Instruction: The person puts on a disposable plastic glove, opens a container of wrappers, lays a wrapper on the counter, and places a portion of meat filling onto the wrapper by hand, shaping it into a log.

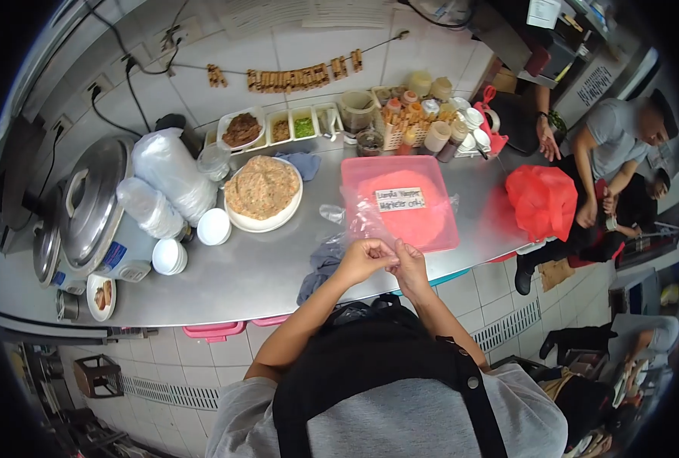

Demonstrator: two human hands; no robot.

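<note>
My left hand [367,259] and my right hand [410,267] meet at the front edge of the steel counter, fingers pinched together on a thin clear plastic bag [366,221]. The plastic spreads up over the near left side of a pink lidded tub [438,233]. A handwritten label [400,199] is stuck on the tub's lid. Left of my left hand lies a crumpled grey cloth [320,271]. Farther left, a white bowl [267,227] is heaped with an orange-flecked minced mixture [263,187].
Stacked white bowls [170,257], bagged plastic cups [173,168] and large lidded pots [95,202] stand on the left. Sauce bottles [437,137] and food trays [241,131] line the back. A red plastic bag [540,202] sits right. Other people [622,141] are at the right.
</note>
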